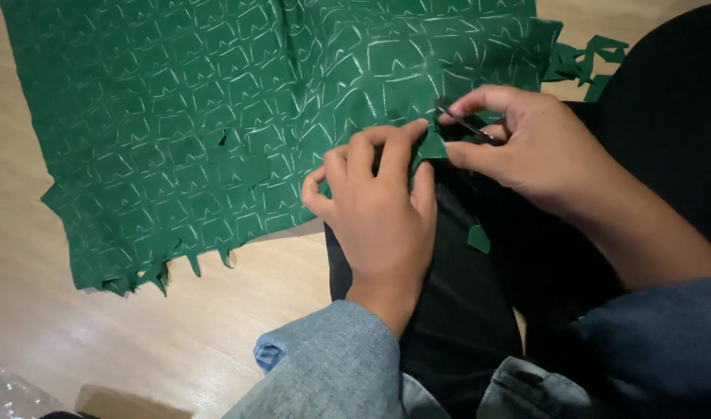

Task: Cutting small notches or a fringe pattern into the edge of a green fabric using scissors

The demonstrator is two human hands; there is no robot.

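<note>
Snipping is the step in hand, as far as you can judge. Nearest you, blue denim sleeves (332,365) frame your dark lap (456,310), where one small green offcut (479,238) lies. Your left hand (378,209) has its fingers closed, pinching the near edge of the green patterned fabric (216,116). Just beside it, your right hand (518,147) grips a small dark cutting tool (470,126), its fingers closed around it, the tip at that same pinched edge. Your next move likely calls for a steady hold and a short cut. Beyond, the fabric spreads over the pale wooden floor (76,310); its near-left edge is ragged with notches, with more scraps (584,62) at the far right. Open floor lies left.
</note>
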